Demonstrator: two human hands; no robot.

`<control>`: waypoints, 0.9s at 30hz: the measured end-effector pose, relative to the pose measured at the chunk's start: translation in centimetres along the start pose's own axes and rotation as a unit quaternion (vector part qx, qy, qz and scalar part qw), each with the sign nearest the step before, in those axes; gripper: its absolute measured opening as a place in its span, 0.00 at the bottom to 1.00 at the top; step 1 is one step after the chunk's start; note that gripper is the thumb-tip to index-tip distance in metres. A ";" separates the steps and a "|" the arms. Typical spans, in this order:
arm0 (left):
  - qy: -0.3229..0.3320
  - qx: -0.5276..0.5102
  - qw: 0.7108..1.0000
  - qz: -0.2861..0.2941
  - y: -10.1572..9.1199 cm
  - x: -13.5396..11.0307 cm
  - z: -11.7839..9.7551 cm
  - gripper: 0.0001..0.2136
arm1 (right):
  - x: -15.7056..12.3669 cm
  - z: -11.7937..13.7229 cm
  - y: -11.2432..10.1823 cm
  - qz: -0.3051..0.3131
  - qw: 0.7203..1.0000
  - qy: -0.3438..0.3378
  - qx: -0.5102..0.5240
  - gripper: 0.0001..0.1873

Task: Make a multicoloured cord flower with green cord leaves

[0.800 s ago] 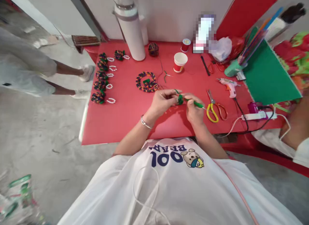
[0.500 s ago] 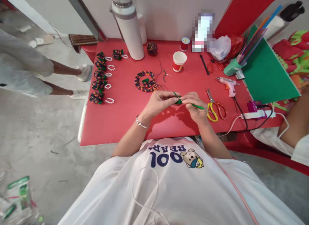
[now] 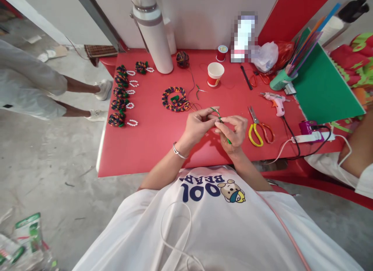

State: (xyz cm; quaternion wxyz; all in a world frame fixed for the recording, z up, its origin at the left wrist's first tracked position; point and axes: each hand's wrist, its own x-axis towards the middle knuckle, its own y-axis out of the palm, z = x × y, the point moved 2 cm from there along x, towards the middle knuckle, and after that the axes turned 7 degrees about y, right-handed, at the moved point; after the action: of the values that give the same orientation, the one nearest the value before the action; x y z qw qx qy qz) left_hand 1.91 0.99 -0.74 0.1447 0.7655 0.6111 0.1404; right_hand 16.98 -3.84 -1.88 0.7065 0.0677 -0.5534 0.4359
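Note:
Green yarn (image 3: 215, 110) is looped over the raised fingers of my left hand (image 3: 197, 126), which pinches a small piece of green work mostly hidden by the fingers. My right hand (image 3: 235, 129) grips a crochet hook with a green handle (image 3: 229, 141). Its metal tip meets the yarn between both hands. Beyond my left hand lies a curled multicolour crocheted strip (image 3: 166, 104) with a green piece inside its curve. To the right of my right hand rest scissors (image 3: 255, 135) with one yellow and one red handle.
Several rolled crocheted pieces with bead loops (image 3: 117, 118) line the table's left side. Farther back stand a white flask (image 3: 159, 46), a yarn ball (image 3: 182, 59), a paper cup (image 3: 215, 73) and a thread spool (image 3: 222, 52). A pink glue gun (image 3: 278, 103) and a power strip (image 3: 309, 138) lie right.
My right hand has turned, and the hook has swung from pointing sideways to a steeper slant, its handle end now nearer my body. The green yarn is lifted higher on my left fingers.

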 end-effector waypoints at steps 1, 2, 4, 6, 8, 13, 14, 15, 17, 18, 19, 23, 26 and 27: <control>-0.021 -0.023 1.000 0.005 0.1 -0.1 0.1 0.24 | -0.1 0.0 0.1 -0.008 1.000 -0.004 -0.018 0.09; -0.037 -0.039 0.999 0.008 0.1 -0.1 0.1 0.24 | -0.1 -0.1 0.1 -0.013 1.000 -0.008 -0.027 0.09; -0.051 -0.052 0.997 0.015 -0.1 -0.2 -0.2 0.24 | 0.2 -0.6 0.1 -0.004 1.000 -0.015 0.002 0.09; -0.057 -0.050 0.997 0.030 -0.6 -0.2 -0.9 0.23 | 0.9 -1.3 -0.1 0.025 0.996 -0.012 0.089 0.11; -0.074 -0.037 0.995 0.055 -1.1 -0.1 -1.5 0.22 | 1.8 -2.0 -0.3 0.070 0.983 0.000 0.172 0.12; -0.080 -0.006 0.992 0.094 -2.0 0.0 -2.6 0.20 | 3.5 -2.8 -1.7 0.144 0.966 -0.002 0.216 0.12; -0.080 -0.002 0.992 0.098 -2.0 0.1 -2.6 0.20 | 3.7 -2.7 -2.0 0.151 0.965 -0.003 0.214 0.13; -0.079 0.002 0.992 0.099 -2.1 0.1 -2.7 0.20 | 3.9 -2.7 -2.3 0.157 0.964 -0.003 0.213 0.12; -0.080 0.010 0.992 0.101 -2.2 0.1 -2.8 0.21 | 4.3 -2.6 -2.9 0.172 0.963 0.000 0.207 0.11; -0.080 0.015 0.991 0.102 -2.2 0.1 -2.8 0.21 | 4.5 -2.6 -3.1 0.184 0.962 0.003 0.203 0.11; -0.080 0.020 0.991 0.103 -2.3 0.2 -2.9 0.21 | 4.7 -2.7 -3.3 0.198 0.960 0.007 0.199 0.11; -0.074 0.036 0.990 0.118 -2.6 0.4 -3.0 0.18 | 5.6 -2.9 -3.9 0.256 0.946 0.030 0.199 0.15; -0.076 0.036 0.987 0.135 -2.8 0.5 -3.1 0.17 | 6.6 -2.9 -4.2 0.288 0.932 0.042 0.215 0.16; -0.077 0.035 0.987 0.139 -2.8 0.5 -3.1 0.16 | 6.9 -2.9 -4.3 0.293 0.928 0.043 0.226 0.15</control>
State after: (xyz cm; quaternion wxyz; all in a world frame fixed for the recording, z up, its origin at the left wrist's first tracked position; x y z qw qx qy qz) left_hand -1.71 2.25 1.00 0.1433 0.8563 0.4899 0.0783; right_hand 22.06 -1.07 4.51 0.5362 0.0416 -0.4042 0.7398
